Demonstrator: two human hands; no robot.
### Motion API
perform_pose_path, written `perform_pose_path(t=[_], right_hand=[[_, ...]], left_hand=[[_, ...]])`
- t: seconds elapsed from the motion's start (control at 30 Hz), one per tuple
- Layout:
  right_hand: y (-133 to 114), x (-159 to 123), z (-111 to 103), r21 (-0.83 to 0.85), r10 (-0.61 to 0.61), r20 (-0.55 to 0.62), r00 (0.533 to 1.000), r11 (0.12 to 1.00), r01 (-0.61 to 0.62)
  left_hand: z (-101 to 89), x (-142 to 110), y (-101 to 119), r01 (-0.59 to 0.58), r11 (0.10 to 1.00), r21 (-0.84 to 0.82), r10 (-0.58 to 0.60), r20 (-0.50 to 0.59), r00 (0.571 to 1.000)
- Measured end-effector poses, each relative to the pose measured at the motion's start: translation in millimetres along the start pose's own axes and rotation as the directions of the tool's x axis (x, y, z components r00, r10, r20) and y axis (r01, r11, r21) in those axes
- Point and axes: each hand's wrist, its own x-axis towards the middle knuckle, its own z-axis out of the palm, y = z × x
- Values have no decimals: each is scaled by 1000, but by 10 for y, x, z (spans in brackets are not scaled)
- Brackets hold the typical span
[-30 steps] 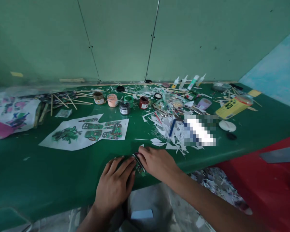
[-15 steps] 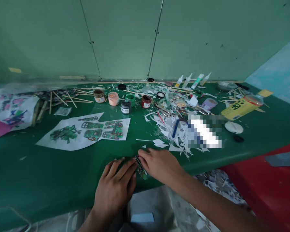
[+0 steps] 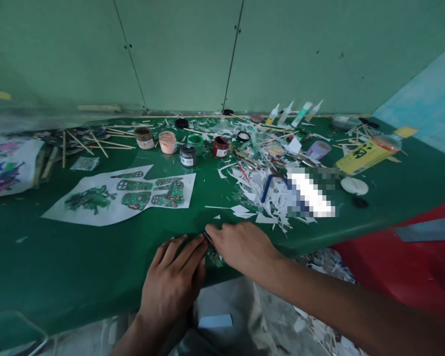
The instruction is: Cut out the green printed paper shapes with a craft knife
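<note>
Nearer and right of the white, irregular paper sheet (image 3: 114, 210) lies a small mottled-green, dark-edged strip (image 3: 214, 256); the left hand (image 3: 174, 277) meets it, fingers extended, slightly spread; whether the curled right hand (image 3: 241, 244) pinches it, I cannot tell.

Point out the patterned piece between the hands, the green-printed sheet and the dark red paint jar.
Patterned piece (image 3: 215, 258): head view, on its uncovered near end.
Green-printed sheet (image 3: 111, 215): head view, on bare white paper.
Dark red paint jar (image 3: 221, 148): head view, on its front.
</note>
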Motion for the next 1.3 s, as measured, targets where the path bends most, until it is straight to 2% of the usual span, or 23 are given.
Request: perform_pose_path(t=[0.13,0.33,0.5,0.67,0.8,0.87,0.97,1.0,1.1,1.13,1.2,1.27,1.3], right_hand=[[-87,-24,-16,6,43,39,998,999,-43],[-273,-64,-6,55,171,53,984,983,-174],[-121,-167,-55,68,218,51,975,973,-222],[-19,-131,-30,208,394,-6,919,899,-384],[70,-82,71,258,403,-24,915,887,-384],[184,-106,93,192,469,-36,883,870,-454],[348,-156,101,118,587,-79,805,808,-578],[376,-161,110,119,593,-101,799,805,-582],[367,-119,175,148,529,-191,827,848,-508],[339,-93,200,159,519,-230,823,855,-494],[258,-42,231,225,536,-316,783,844,-487],[145,3,218,419,566,-356,744,808,-414],[77,26,197,564,565,-327,757,760,-323]], left_hand=[[10,-12,8,-2,1000,5,2,1,1000],[19,-16,12,-13,1000,7,13,-14,1000],[6,-15,5,-23,1000,21,23,23,999],[-3,-5,-7,-1,1000,21,0,40,999],[-60,-57,-46,10,1000,-27,-8,56,998],[-107,-124,-79,0,999,-54,4,70,998],[-167,-245,-127,-19,996,-89,25,64,998],[-180,-277,-141,-22,995,-102,28,52,998],[-209,-311,-182,-3,989,-149,6,22,1000],[-221,-300,-198,20,986,-167,-17,18,1000],[-254,-245,-238,82,975,-207,-83,7,997],[-293,-156,-282,151,957,-247,-162,-25,986],[-310,-102,-302,176,947,-269,-197,-50,979]])
